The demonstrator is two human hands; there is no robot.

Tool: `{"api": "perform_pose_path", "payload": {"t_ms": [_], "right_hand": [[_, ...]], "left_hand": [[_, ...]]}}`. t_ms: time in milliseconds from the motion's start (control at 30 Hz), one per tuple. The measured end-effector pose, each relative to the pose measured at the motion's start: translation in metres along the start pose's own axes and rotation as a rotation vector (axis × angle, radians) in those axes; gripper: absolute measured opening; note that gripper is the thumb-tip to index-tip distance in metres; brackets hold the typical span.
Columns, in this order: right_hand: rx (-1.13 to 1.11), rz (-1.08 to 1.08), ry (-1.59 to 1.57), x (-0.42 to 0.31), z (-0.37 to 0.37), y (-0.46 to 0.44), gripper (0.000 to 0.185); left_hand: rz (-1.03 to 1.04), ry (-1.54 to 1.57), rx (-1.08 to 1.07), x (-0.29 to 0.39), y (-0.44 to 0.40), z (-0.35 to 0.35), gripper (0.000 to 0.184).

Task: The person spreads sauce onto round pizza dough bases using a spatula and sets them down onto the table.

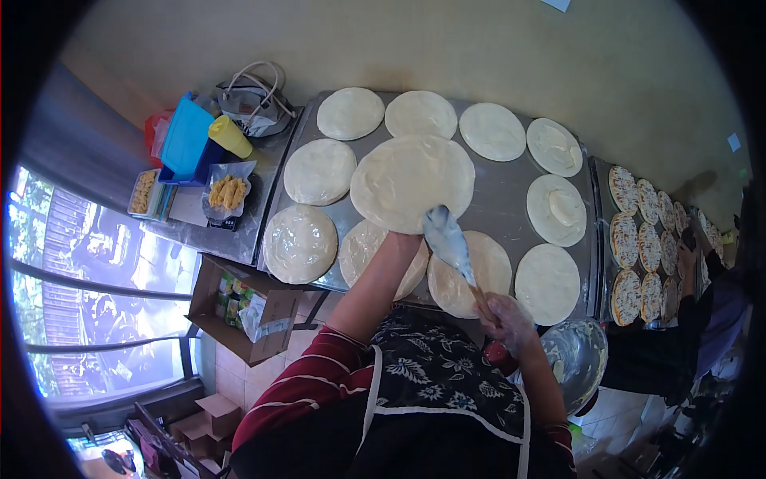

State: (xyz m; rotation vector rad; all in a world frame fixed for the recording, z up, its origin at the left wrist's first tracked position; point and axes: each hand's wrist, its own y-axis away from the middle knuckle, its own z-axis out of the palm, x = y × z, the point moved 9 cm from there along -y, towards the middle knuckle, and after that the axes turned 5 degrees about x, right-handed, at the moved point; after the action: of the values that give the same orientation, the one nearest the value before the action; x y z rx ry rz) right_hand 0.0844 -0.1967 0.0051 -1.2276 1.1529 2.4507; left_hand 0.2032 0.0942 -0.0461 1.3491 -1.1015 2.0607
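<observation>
A round pizza base (407, 180), spread with white cream, is raised above the table on my left hand. That hand is almost wholly beneath the base; only the wrist (404, 244) and forearm show, and its fingers are hidden. In a clear glove, my right hand (509, 321) grips the wooden handle of a spatula (449, 243). The cream-smeared blade touches or overlaps the near edge of the raised base. A metal bowl (592, 359) smeared with cream is beside my right forearm. Two bases on the right, including this base (556, 210), carry a dollop of cream.
More bases (492, 132) lie around on the grey table (499, 199). Topped pizzas (624, 239) stand in rows on another table at right, where a person's hand (686, 259) reaches in. At left are a blue container (185, 144), a yellow cup (230, 136) and a cardboard box (271, 327).
</observation>
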Motion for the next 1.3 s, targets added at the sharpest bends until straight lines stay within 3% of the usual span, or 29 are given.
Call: {"api": "perform_pose_path", "payload": {"t_ms": [133,233,300,333,367,433,467,567,700,767,867,967,1000,1067,1167,1300], "right_hand": [[0.06,0.024,0.106,0.007,-0.032,0.026,0.043],[0.169,-0.137,0.194,-0.008,-0.044,0.036,0.037],[0.374,-0.553,0.248,-0.035,-0.039,0.04,0.03],[0.477,-0.867,0.451,-0.056,-0.02,0.044,0.029],[0.49,-0.87,0.447,-0.061,-0.009,0.042,0.029],[0.653,-0.946,1.025,-0.085,0.032,0.057,0.032],[0.672,-0.807,1.21,-0.08,0.037,0.052,0.035],[0.732,-1.006,1.081,-0.059,0.009,0.057,0.034],[0.828,-0.833,1.053,-0.054,-0.025,0.059,0.036],[0.858,-1.072,0.894,-0.064,-0.021,0.071,0.035],[0.715,-1.045,1.096,-0.065,0.013,0.063,0.035],[0.774,-1.062,1.197,-0.04,-0.003,0.038,0.034],[0.773,-1.065,1.199,-0.044,-0.003,0.036,0.034],[0.863,-1.041,0.906,-0.058,-0.022,0.036,0.036],[0.886,-1.093,0.845,-0.061,-0.03,0.042,0.036],[0.741,-1.058,1.034,-0.054,-0.021,0.041,0.037]], "left_hand": [[-0.039,0.048,0.003,-0.001,-0.013,-0.017,0.045],[-0.069,0.087,-0.003,-0.008,-0.02,-0.017,0.045],[-0.096,0.113,-0.024,-0.012,-0.014,-0.014,0.046],[-0.109,0.129,-0.04,-0.01,-0.011,-0.011,0.046],[-0.121,0.145,-0.055,-0.009,-0.01,-0.005,0.046],[-0.14,0.176,-0.08,-0.01,-0.01,0.006,0.046],[-0.149,0.188,-0.088,-0.011,-0.016,0.009,0.046],[-0.178,0.228,-0.104,-0.01,-0.014,0.004,0.046],[-0.229,0.274,-0.109,-0.011,-0.001,-0.007,0.046],[-0.25,0.298,-0.114,-0.012,0.002,-0.002,0.047],[-0.278,0.336,-0.133,-0.011,0.011,0.002,0.047],[-0.305,0.377,-0.148,-0.01,0.024,0.005,0.047],[-0.313,0.391,-0.15,-0.009,0.027,0.008,0.047],[-0.329,0.416,-0.148,-0.009,0.027,0.008,0.047],[-0.354,0.448,-0.155,-0.007,0.032,0.001,0.047],[-0.401,0.496,-0.161,-0.007,0.042,-0.009,0.048]]}}
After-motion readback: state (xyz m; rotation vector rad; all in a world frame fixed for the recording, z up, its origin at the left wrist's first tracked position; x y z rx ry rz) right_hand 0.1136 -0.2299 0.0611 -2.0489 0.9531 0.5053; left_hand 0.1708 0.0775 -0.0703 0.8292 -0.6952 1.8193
